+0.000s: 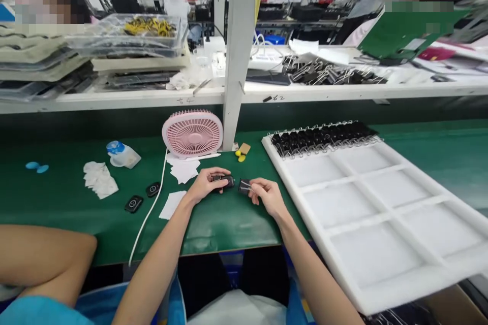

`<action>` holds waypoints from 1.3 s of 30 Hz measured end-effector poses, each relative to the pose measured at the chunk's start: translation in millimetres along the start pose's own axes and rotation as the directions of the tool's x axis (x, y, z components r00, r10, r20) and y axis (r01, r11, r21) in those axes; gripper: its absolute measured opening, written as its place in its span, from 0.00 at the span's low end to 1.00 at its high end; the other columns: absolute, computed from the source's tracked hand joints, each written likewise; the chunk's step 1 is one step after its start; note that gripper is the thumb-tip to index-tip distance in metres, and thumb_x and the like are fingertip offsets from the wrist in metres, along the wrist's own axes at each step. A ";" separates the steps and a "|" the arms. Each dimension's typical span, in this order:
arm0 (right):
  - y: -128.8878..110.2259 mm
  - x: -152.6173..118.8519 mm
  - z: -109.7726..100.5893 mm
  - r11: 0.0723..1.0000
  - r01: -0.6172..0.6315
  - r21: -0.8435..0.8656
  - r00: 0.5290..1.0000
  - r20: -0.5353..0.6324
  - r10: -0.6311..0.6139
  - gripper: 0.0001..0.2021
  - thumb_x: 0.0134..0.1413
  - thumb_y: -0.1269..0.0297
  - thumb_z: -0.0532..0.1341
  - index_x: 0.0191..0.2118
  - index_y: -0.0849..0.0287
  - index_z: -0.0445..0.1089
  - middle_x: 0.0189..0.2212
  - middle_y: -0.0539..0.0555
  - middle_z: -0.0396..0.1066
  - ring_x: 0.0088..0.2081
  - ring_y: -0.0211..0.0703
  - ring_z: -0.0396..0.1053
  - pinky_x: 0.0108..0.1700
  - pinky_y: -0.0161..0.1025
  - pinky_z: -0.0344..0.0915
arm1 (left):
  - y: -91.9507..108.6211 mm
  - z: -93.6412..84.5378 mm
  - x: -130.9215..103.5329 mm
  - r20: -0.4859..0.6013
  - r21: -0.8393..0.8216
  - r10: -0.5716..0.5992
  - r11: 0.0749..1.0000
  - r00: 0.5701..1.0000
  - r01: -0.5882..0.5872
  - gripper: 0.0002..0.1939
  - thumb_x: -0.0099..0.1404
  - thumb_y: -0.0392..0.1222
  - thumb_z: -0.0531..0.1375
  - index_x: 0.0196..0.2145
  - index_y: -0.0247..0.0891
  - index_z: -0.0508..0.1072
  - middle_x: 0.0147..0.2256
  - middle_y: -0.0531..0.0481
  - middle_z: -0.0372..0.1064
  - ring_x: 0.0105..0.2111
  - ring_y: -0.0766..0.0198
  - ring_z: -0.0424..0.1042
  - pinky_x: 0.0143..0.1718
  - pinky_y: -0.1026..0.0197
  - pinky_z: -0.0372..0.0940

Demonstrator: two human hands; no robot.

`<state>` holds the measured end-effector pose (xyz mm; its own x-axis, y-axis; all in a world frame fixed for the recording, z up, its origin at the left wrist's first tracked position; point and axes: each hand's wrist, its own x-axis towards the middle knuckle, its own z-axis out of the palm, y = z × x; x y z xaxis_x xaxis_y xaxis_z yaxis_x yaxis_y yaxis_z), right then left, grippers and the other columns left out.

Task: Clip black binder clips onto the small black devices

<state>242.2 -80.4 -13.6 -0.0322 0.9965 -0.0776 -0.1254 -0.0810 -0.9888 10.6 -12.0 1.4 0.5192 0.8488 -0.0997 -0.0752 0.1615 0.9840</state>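
Note:
My left hand grips a small black oval device just above the green bench. My right hand pinches a black binder clip by its wire handles, the clip's mouth facing the device and almost touching it. Two more black oval devices lie on the green mat to the left. A white foam tray sits to the right, with a row of black binder clips along its far edge.
A pink desk fan stands behind my hands, its white cable running toward me. White paper squares, crumpled wipes and a small bottle lie left. Another person's arm rests at the lower left. A white post rises ahead.

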 end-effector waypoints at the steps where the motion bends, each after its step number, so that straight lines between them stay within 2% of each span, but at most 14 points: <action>1: 0.6 -0.1 -0.2 1.000 -0.001 -0.021 1.000 0.000 0.001 0.21 0.52 0.45 0.67 0.33 0.62 0.72 0.19 0.51 0.68 0.16 0.36 0.59 0.18 0.33 0.53 | 0.5 0.3 -0.1 0.003 0.001 -0.004 1.000 1.000 0.004 0.22 0.57 0.47 0.72 0.46 0.32 0.78 0.39 0.42 0.73 0.28 0.64 0.71 0.28 0.62 0.71; 3: 0.7 -0.4 -0.6 0.998 0.005 -0.057 1.000 0.019 -0.004 0.22 0.54 0.45 0.65 0.31 0.63 0.72 0.17 0.49 0.64 0.15 0.33 0.55 0.18 0.32 0.48 | 0.8 0.6 -0.1 0.009 0.009 0.006 1.000 1.000 -0.006 0.22 0.57 0.47 0.72 0.46 0.32 0.78 0.39 0.42 0.74 0.30 0.63 0.72 0.28 0.62 0.71; 6: -1.7 -1.0 -1.4 0.997 0.019 -0.071 0.999 0.051 -0.015 0.22 0.55 0.44 0.65 0.30 0.63 0.72 0.18 0.49 0.63 0.16 0.32 0.53 0.19 0.32 0.47 | -0.4 0.7 -0.4 0.013 0.035 0.040 0.999 0.999 -0.040 0.22 0.57 0.47 0.72 0.46 0.33 0.78 0.39 0.42 0.74 0.31 0.62 0.72 0.28 0.62 0.71; 12: -5.4 0.1 -5.2 0.998 -0.007 -0.065 0.994 0.112 0.014 0.24 0.60 0.42 0.63 0.37 0.63 0.73 0.23 0.50 0.64 0.19 0.35 0.56 0.22 0.34 0.54 | 1.6 2.0 -1.8 0.009 0.019 0.007 1.000 1.000 -0.007 0.22 0.57 0.48 0.72 0.45 0.33 0.78 0.38 0.42 0.73 0.33 0.60 0.73 0.27 0.62 0.72; 18: -4.4 0.1 -8.1 0.993 0.051 -0.105 0.986 0.161 -0.034 0.25 0.63 0.41 0.60 0.41 0.63 0.74 0.24 0.50 0.63 0.23 0.36 0.56 0.26 0.35 0.55 | 3.8 2.8 -3.0 0.043 0.070 0.020 0.997 0.999 -0.023 0.23 0.57 0.48 0.72 0.47 0.34 0.79 0.39 0.43 0.73 0.33 0.61 0.72 0.28 0.63 0.71; 25: -2.5 -1.3 -8.3 0.980 0.056 -0.192 0.977 0.214 -0.014 0.26 0.65 0.42 0.59 0.45 0.64 0.75 0.26 0.51 0.63 0.25 0.37 0.55 0.27 0.36 0.52 | 10.0 8.4 -6.2 0.112 0.231 -0.046 0.973 0.993 0.019 0.21 0.61 0.48 0.69 0.49 0.35 0.80 0.40 0.42 0.76 0.26 0.67 0.70 0.30 0.63 0.67; 29: 0.0 -1.5 -8.4 0.975 0.073 -0.209 0.977 0.214 -0.027 0.24 0.66 0.44 0.58 0.46 0.63 0.76 0.26 0.50 0.63 0.25 0.37 0.56 0.27 0.35 0.52 | 12.1 9.5 -6.7 0.125 0.263 -0.038 0.965 0.991 0.004 0.20 0.61 0.48 0.68 0.48 0.36 0.81 0.40 0.43 0.77 0.26 0.66 0.69 0.29 0.63 0.66; 39: -0.7 2.5 -5.3 0.978 0.062 -0.197 0.982 0.185 -0.025 0.23 0.64 0.44 0.59 0.42 0.62 0.76 0.25 0.50 0.65 0.24 0.36 0.56 0.25 0.33 0.52 | 6.6 7.3 -4.2 0.073 0.255 -0.061 0.966 0.995 0.041 0.23 0.58 0.52 0.70 0.47 0.34 0.81 0.40 0.40 0.77 0.26 0.64 0.70 0.29 0.62 0.68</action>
<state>247.5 -77.8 -13.8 -0.2116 0.9770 -0.0276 0.0710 -0.0128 -0.9974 14.1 -18.2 9.3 0.5835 0.7984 -0.1487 0.1658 0.0621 0.9842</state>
